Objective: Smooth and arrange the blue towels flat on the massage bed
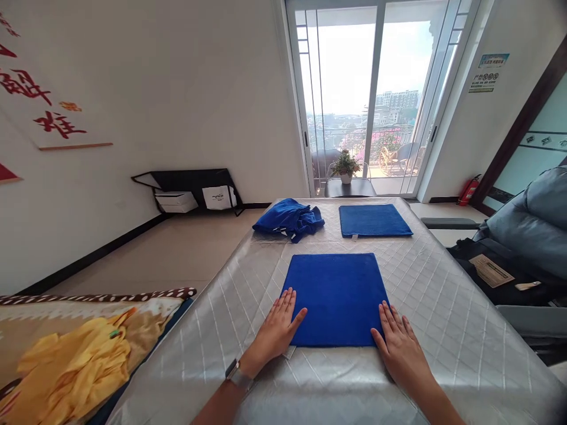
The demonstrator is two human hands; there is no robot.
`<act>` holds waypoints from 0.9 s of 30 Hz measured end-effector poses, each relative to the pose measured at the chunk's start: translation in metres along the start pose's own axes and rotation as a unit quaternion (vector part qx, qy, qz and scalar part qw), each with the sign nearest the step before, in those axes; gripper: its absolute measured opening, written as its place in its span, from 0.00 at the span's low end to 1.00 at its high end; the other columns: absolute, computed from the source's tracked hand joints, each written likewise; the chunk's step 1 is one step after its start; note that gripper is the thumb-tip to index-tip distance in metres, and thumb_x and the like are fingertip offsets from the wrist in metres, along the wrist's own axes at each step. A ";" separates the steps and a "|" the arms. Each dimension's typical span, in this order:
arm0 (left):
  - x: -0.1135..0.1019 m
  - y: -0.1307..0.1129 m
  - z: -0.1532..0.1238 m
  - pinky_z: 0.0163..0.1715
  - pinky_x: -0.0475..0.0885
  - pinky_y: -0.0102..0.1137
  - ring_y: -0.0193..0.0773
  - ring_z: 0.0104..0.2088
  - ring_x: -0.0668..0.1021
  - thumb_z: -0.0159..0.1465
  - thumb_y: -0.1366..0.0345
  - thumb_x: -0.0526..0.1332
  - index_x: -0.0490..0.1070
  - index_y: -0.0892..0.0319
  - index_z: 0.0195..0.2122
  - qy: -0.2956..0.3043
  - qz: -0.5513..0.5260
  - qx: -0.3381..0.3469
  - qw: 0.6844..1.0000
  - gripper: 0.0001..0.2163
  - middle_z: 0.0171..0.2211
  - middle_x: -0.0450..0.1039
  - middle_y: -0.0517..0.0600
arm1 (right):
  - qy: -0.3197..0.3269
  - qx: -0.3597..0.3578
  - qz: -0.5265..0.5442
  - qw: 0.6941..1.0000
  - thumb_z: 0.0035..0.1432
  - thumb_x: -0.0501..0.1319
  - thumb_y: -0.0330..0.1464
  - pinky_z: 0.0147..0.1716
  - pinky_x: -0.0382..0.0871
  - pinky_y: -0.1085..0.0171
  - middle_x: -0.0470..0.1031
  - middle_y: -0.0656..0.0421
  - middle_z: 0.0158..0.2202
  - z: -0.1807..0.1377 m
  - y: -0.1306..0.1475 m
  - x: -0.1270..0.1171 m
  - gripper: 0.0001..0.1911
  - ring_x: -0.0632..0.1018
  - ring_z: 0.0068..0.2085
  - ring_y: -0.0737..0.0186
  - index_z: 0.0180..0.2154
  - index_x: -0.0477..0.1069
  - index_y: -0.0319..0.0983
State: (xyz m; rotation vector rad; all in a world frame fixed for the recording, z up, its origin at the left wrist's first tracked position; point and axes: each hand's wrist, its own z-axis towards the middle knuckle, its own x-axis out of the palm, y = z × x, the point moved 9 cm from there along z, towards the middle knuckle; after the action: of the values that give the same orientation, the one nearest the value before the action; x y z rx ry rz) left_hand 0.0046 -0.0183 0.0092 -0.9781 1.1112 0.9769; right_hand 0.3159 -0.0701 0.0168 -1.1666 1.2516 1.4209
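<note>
A square blue cushion cover [336,295] lies flat and smooth on the silver quilted table cover [230,307] in front of me. My left hand [280,324] rests on its left edge near the lower corner, fingers stretched out and thumb on the fabric. On the opposite edge lies my right hand [398,336], also flat, its fingers extended. Neither hand grips anything. Farther back, a second flat blue cover [375,221] sits to the right, with a small white tag at its front edge. Beside it on the left is a crumpled heap of blue covers [290,218].
Yellow cloth [84,360] lies on a patterned bed or couch at lower left. A potted plant [346,166] stands on a chair beyond the table. To the right are a grey armchair [531,206] and a dark bag [509,265]. A black rack [190,180] is by the wall.
</note>
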 end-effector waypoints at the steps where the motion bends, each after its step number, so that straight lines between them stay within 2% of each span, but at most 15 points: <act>1: -0.004 -0.003 0.002 0.67 0.54 0.49 0.50 0.71 0.53 0.73 0.44 0.40 0.41 0.64 0.73 -0.003 -0.004 -0.004 1.000 0.35 0.71 0.47 0.62 | -0.001 0.001 0.001 1.000 0.70 0.36 0.50 0.70 0.42 0.50 0.45 0.56 0.73 -0.001 0.000 0.000 0.37 0.47 0.72 0.57 0.71 0.46 0.35; 3: -0.014 -0.019 0.006 0.67 0.54 0.51 0.51 0.71 0.52 0.73 0.44 0.41 0.39 0.63 0.73 -0.017 -0.015 -0.009 1.000 0.35 0.71 0.46 0.63 | -0.005 0.001 0.006 1.000 0.70 0.37 0.49 0.70 0.42 0.50 0.45 0.56 0.73 -0.001 0.001 0.001 0.37 0.46 0.72 0.56 0.71 0.46 0.35; 4: -0.018 -0.035 0.008 0.67 0.54 0.51 0.51 0.71 0.51 0.73 0.45 0.42 0.39 0.62 0.73 -0.020 -0.023 0.002 1.000 0.35 0.72 0.45 0.62 | -0.007 0.001 0.009 1.000 0.70 0.37 0.49 0.70 0.42 0.50 0.45 0.56 0.72 -0.001 0.001 0.001 0.36 0.46 0.72 0.56 0.71 0.46 0.35; 5: -0.021 -0.057 0.011 0.67 0.54 0.50 0.50 0.71 0.50 0.73 0.46 0.41 0.38 0.62 0.73 -0.018 -0.034 0.024 0.999 0.34 0.72 0.43 0.61 | -0.011 0.000 0.012 1.000 0.70 0.37 0.49 0.70 0.42 0.49 0.45 0.56 0.72 0.000 0.000 0.001 0.36 0.46 0.72 0.56 0.71 0.46 0.35; 9: -0.021 -0.168 0.013 0.68 0.54 0.44 0.45 0.72 0.49 0.74 0.47 0.41 0.39 0.59 0.73 0.023 -0.078 0.177 0.981 0.32 0.73 0.42 0.56 | -0.024 -0.008 0.007 1.000 0.70 0.39 0.47 0.70 0.42 0.49 0.46 0.55 0.72 0.000 -0.002 0.004 0.36 0.47 0.72 0.56 0.71 0.47 0.34; 11: -0.018 -0.208 0.012 0.69 0.50 0.41 0.43 0.72 0.47 0.74 0.47 0.40 0.39 0.59 0.73 0.031 -0.092 0.227 0.969 0.32 0.73 0.40 0.54 | -0.026 -0.018 -0.003 1.000 0.70 0.39 0.45 0.70 0.42 0.50 0.45 0.55 0.72 0.000 -0.002 0.008 0.34 0.47 0.72 0.56 0.70 0.49 0.34; 12: -0.016 -0.220 0.012 0.70 0.49 0.41 0.42 0.72 0.46 0.74 0.47 0.40 0.38 0.59 0.73 0.036 -0.096 0.241 0.965 0.32 0.73 0.40 0.53 | -0.025 -0.022 -0.008 0.999 0.70 0.40 0.44 0.70 0.42 0.50 0.45 0.55 0.73 0.000 -0.002 0.009 0.33 0.47 0.72 0.56 0.70 0.50 0.35; 14: -0.012 -0.230 0.011 0.70 0.47 0.40 0.41 0.72 0.46 0.74 0.47 0.40 0.38 0.59 0.73 0.049 -0.100 0.249 0.962 0.32 0.73 0.40 0.53 | -0.024 -0.027 -0.015 0.999 0.70 0.40 0.43 0.70 0.42 0.50 0.45 0.56 0.73 0.000 -0.002 0.010 0.33 0.47 0.72 0.56 0.70 0.52 0.36; 16: -0.008 -0.222 0.010 0.70 0.47 0.41 0.41 0.72 0.45 0.74 0.46 0.40 0.38 0.59 0.73 0.056 -0.097 0.240 0.964 0.32 0.73 0.41 0.52 | -0.028 -0.023 -0.017 0.999 0.70 0.40 0.44 0.70 0.42 0.50 0.45 0.55 0.72 0.000 -0.002 0.009 0.34 0.47 0.72 0.55 0.70 0.52 0.35; 19: -0.008 -0.190 0.007 0.70 0.49 0.42 0.43 0.72 0.47 0.73 0.45 0.41 0.38 0.58 0.73 0.051 -0.076 0.208 0.974 0.33 0.73 0.41 0.52 | -0.040 -0.016 -0.013 0.999 0.69 0.38 0.46 0.69 0.43 0.49 0.46 0.54 0.72 0.000 -0.002 0.006 0.36 0.48 0.72 0.55 0.70 0.51 0.33; 27: -0.015 -0.057 -0.027 0.68 0.54 0.45 0.46 0.71 0.54 0.73 0.45 0.41 0.33 0.56 0.73 0.010 0.002 0.043 0.999 0.33 0.72 0.45 0.54 | -0.053 -0.025 -0.004 0.998 0.68 0.35 0.46 0.69 0.42 0.48 0.47 0.52 0.72 0.001 -0.003 0.011 0.37 0.47 0.72 0.54 0.70 0.50 0.31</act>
State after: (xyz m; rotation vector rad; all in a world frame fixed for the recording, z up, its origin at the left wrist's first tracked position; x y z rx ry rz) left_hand 0.0502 -0.0612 0.0264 -0.9187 1.1627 0.9161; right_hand 0.3165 -0.0684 0.0054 -1.1138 1.1422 1.4954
